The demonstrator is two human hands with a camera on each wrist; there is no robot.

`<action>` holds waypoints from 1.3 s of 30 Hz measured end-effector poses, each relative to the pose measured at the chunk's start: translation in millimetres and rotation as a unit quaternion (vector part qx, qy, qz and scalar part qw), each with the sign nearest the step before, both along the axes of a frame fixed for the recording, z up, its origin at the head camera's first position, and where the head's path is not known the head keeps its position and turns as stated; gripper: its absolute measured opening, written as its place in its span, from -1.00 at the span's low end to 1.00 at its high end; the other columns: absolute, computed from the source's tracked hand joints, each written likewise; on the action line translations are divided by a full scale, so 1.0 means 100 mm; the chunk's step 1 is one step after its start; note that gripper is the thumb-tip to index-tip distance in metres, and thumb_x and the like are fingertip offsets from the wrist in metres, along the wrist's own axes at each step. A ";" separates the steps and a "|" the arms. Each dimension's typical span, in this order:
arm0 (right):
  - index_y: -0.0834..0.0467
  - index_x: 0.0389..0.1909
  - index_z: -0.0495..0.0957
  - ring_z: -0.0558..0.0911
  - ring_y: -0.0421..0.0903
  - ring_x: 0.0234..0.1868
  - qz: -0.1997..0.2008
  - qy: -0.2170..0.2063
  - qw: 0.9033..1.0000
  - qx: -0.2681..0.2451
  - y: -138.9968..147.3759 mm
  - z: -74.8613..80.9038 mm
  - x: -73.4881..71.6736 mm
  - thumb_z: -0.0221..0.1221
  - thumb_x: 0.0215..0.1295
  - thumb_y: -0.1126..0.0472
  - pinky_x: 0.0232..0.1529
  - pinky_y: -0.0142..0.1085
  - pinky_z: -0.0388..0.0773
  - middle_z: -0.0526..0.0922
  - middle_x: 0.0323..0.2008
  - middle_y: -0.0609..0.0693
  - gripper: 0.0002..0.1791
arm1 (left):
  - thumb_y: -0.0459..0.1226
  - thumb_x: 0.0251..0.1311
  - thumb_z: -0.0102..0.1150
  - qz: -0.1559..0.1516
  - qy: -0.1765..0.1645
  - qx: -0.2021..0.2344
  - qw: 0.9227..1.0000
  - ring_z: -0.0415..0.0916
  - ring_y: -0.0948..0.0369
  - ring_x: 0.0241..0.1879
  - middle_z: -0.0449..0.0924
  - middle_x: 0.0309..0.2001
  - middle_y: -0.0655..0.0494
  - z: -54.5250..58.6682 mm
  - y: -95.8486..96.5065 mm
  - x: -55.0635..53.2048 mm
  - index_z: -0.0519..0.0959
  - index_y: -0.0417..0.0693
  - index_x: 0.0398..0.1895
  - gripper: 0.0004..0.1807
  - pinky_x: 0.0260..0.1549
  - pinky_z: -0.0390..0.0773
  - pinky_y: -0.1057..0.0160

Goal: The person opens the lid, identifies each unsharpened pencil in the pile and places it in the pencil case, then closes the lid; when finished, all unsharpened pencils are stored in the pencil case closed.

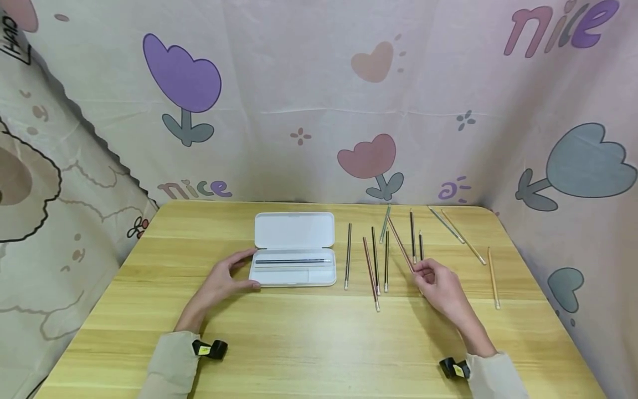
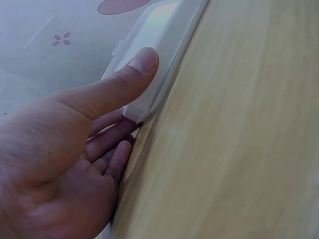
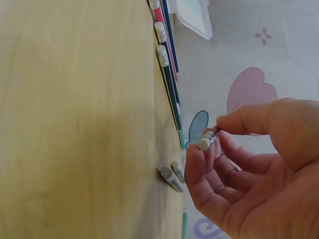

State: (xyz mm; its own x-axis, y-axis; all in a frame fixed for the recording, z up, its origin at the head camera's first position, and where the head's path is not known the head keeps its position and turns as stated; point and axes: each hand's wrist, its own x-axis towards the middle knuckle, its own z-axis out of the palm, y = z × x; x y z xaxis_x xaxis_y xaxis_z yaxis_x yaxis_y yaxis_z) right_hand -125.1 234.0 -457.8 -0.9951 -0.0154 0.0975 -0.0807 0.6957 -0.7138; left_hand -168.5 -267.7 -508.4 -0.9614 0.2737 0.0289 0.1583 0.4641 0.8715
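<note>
A white pencil case (image 1: 326,277) lies on the table with its lid (image 1: 294,230) up at the back. Inside it, a dark pencil (image 1: 289,261) runs along the rear part. My left hand (image 1: 221,281) holds the case's left end, thumb at the front corner and fingers at the back; the left wrist view shows the thumb (image 2: 142,62) along its side. To the right, my right hand (image 1: 441,288) pinches a reddish-brown pencil (image 1: 400,242) near its eraser end, the tip pointing away. Its pale eraser (image 3: 205,143) shows between thumb and fingers in the right wrist view.
Between case and right hand lie several dark pencils (image 1: 348,256) and a reddish one (image 1: 370,269). Two dark pencils (image 1: 412,233) sit just beyond the right hand. Green pencils (image 1: 446,224) and yellow ones (image 1: 493,277) lie farther right. A patterned cloth (image 1: 279,155) hangs behind the table.
</note>
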 end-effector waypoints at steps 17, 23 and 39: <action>0.35 -0.05 0.65 0.57 0.00 -0.29 0.011 -0.001 0.992 -0.125 -0.18 -0.05 -0.08 0.25 0.42 0.36 -0.42 -0.43 0.55 0.67 -0.23 0.23 -0.82 | -0.18 -0.05 0.66 0.001 0.002 -0.002 1.000 0.33 -0.21 0.39 0.38 0.43 -0.21 0.02 -0.01 -0.01 0.38 -0.12 0.49 -0.02 0.37 0.33 -0.23; 0.32 -0.08 0.68 0.60 0.02 -0.20 0.032 0.009 0.991 -0.127 -0.40 -0.07 -0.20 0.24 0.40 0.39 -0.22 -0.41 0.63 0.69 -0.23 0.19 -0.85 | -0.21 -0.04 0.65 -0.004 0.008 0.006 1.000 0.31 -0.23 0.40 0.36 0.43 -0.22 0.03 -0.01 -0.01 0.38 -0.14 0.48 -0.03 0.38 0.30 -0.25; 0.19 -0.23 0.77 0.53 -0.06 -0.34 0.060 0.028 0.987 -0.149 -1.09 -0.09 -0.49 0.34 0.32 0.37 -0.43 -0.39 0.40 0.68 -0.38 0.01 -0.92 | -0.21 -0.04 0.66 -0.005 0.008 0.006 1.000 0.32 -0.24 0.39 0.38 0.42 -0.25 0.03 0.01 0.01 0.38 -0.18 0.47 -0.03 0.38 0.30 -0.26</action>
